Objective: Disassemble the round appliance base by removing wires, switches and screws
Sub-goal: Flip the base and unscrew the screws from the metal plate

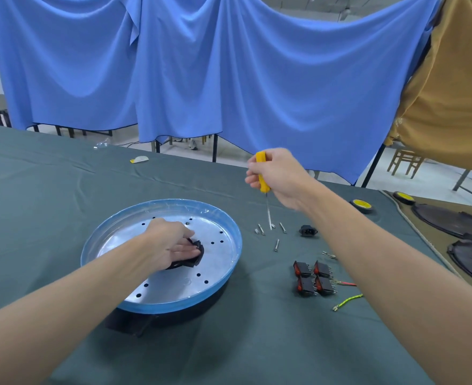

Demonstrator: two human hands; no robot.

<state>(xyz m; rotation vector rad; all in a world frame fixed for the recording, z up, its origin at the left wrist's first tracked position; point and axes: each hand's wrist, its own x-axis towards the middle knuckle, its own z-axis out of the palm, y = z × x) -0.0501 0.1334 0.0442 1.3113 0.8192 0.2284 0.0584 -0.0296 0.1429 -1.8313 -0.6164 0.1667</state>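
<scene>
Green cloth (pixel 62 190): four switches (pixel 313 277), five screws (pixel 270 232); right fingers (pixel 252 180) clamp screwdriver (pixel 262 173).

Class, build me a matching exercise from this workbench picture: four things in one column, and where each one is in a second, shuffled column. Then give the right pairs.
1. screwdriver
2. black part
3. rocker switches
4. loose screws

A. grouped on the cloth right of the base
B. gripped in the right hand
C. under the left hand in the round base
D. scattered below the screwdriver tip

Pairs: 1-B, 2-C, 3-A, 4-D
</scene>
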